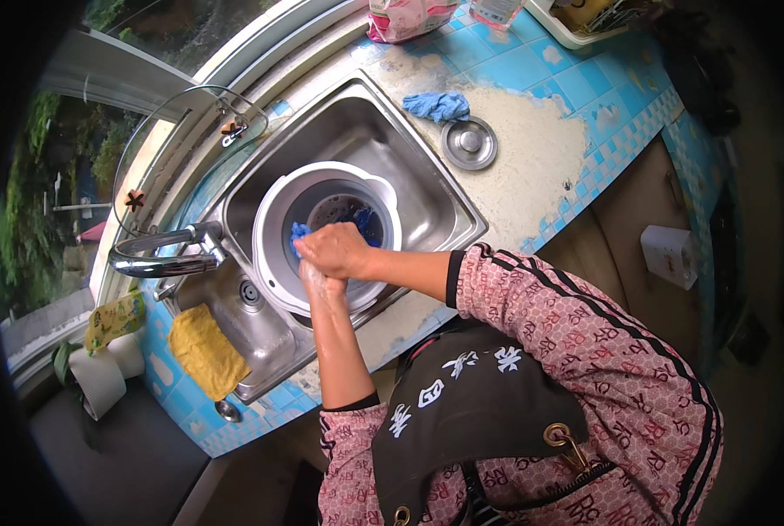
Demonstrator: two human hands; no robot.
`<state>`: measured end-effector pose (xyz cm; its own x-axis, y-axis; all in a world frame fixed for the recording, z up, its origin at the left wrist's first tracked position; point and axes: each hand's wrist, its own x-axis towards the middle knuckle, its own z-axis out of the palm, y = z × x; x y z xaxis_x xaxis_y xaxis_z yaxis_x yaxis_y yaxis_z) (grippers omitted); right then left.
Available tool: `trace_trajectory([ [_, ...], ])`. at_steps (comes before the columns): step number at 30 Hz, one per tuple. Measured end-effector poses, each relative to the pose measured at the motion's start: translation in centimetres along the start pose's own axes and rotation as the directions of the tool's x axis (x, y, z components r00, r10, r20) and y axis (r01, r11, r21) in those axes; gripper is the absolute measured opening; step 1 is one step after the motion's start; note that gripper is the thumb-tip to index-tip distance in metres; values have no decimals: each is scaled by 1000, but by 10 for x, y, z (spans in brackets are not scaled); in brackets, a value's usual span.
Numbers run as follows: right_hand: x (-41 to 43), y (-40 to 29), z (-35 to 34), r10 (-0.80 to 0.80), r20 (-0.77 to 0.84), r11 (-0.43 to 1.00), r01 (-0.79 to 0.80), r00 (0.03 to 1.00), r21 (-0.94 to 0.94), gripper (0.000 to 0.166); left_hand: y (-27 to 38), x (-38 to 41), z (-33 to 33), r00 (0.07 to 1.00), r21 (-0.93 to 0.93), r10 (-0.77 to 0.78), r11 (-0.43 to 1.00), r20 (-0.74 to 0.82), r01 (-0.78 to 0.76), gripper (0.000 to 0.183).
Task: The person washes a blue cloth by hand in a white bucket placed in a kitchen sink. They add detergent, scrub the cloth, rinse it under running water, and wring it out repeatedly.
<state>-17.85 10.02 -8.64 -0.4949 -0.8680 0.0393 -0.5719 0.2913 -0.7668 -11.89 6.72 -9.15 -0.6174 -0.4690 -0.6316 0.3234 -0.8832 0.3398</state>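
Note:
Over a white plastic basin (pixel 270 204), a wet blue cloth (pixel 298 231) is bunched tightly between my two hands. My right hand (pixel 336 250) closes around it from above and covers much of my left hand (pixel 321 279), which grips from below. Suds and water run along my left wrist. More blue fabric (pixel 365 222) lies in dark, foamy water at the bottom of the basin. The basin sits in the larger bowl of a stainless steel sink (pixel 424 158), partly over the divider.
A chrome faucet (pixel 168 260) arches beside the smaller bowl, where a yellow cloth (pixel 208 352) drapes over the edge. Another blue cloth (pixel 436 106) touches a metal lid (pixel 469 143) on the tiled counter (pixel 530 131). A pink package (pixel 411 18) and dish rack (pixel 586 39) stand behind.

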Motion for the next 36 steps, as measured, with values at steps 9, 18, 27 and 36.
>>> trace_trajectory([
  [9, -7, -6, 10, 71, 20, 997, -71, 997, 20, 45, 2, 17, -50, 995, 109, 37, 993, 93, -47, 46],
  [18, -10, -18, -5, 20, 66, 1000, -19, 998, -21, 44, 9, 3, -46, 999, 139, -1, 990, 49, -6, 35],
  [27, 58, 48, -35, 236, 597, 422, -635, 766, 647, 51, 18, -54, 14, 993, 161, -92, 982, -74, 103, 50],
  [36, 46, 44, -70, 213, 783, 332, -797, 584, 504, 55, 25, -45, -6, 989, 260, 105, 963, -106, -75, 59],
])
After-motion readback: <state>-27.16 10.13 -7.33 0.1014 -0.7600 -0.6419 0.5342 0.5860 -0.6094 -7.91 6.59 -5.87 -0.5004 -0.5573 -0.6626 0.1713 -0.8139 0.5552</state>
